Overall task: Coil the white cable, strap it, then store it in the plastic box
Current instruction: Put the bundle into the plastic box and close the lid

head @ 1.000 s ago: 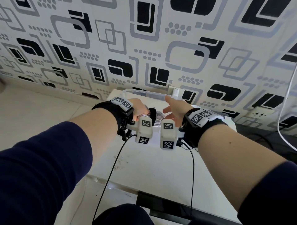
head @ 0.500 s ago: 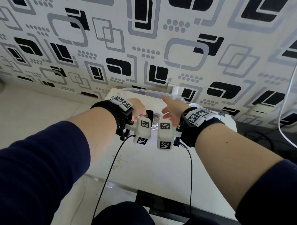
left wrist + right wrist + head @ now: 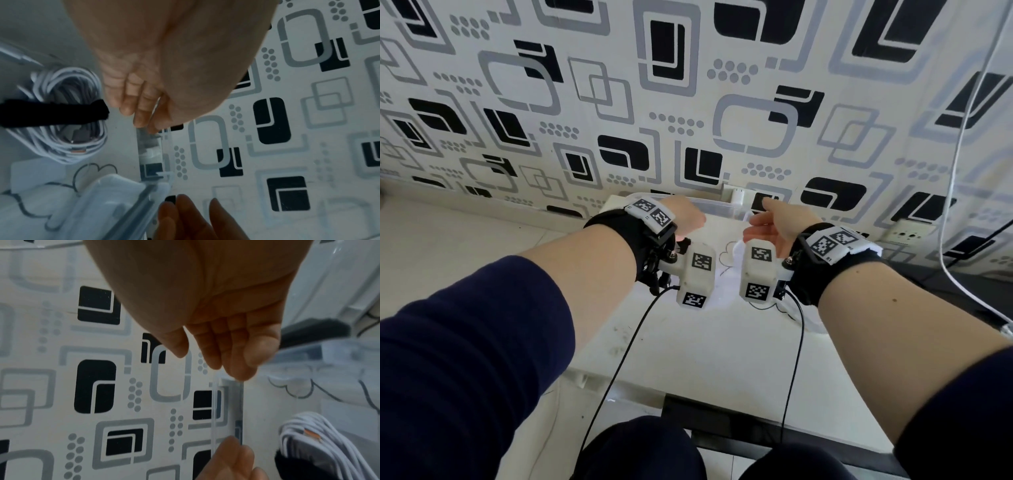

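Cable [image 3: 59,116], coiled and strapped, lies inside the plastic box [image 3: 717,207]; I keep both hands' fingers relaxed, holding nothing, since it is stored.

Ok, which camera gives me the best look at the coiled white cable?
The left wrist view: the coiled white cable shows nearly whole, with the black strap across it, lying free of both hands. The right wrist view catches only part of it at the lower right corner. The head view hides it behind the wrists.
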